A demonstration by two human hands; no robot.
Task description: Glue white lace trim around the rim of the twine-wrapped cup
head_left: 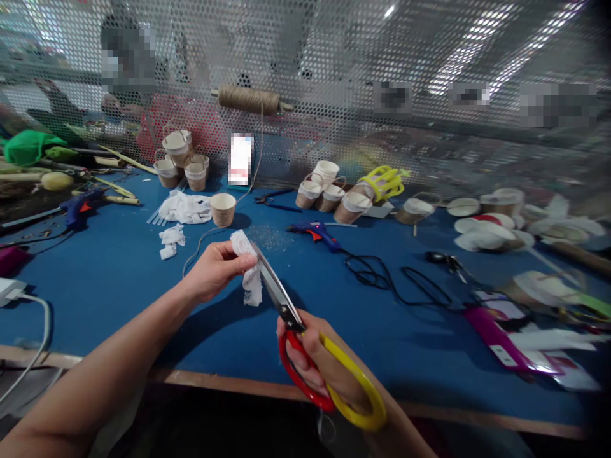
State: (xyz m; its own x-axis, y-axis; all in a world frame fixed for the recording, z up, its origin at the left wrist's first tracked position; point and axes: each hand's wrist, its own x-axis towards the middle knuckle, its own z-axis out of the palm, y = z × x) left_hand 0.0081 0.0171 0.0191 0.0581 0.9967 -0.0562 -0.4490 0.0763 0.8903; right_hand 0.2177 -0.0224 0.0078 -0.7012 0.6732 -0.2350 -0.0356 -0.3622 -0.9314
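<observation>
Between the thumb and fingers of my left hand [220, 268] is a strip of white lace [252, 287], its lower end hanging free over the blue table. My right hand [310, 359] grips a pair of scissors [281, 298] with one red and one yellow handle. The blades point up and left, with their tips at the lace beside my left thumb. Whether the blades have lace between them I cannot tell. Just beyond my left hand stands a small paper cup [223, 210] wrapped in brown twine. More white lace [184, 207] lies to its left, with small cut pieces [172, 239] nearer me.
A blue glue gun [315, 234] with a coiled black cord lies right of centre. Small cups [329, 184] with handles stand along the perforated metal screen [305, 133]. A twine spool [249, 100] hangs there. Another glue gun [79, 207] is at left, and a purple box [506, 340] at right.
</observation>
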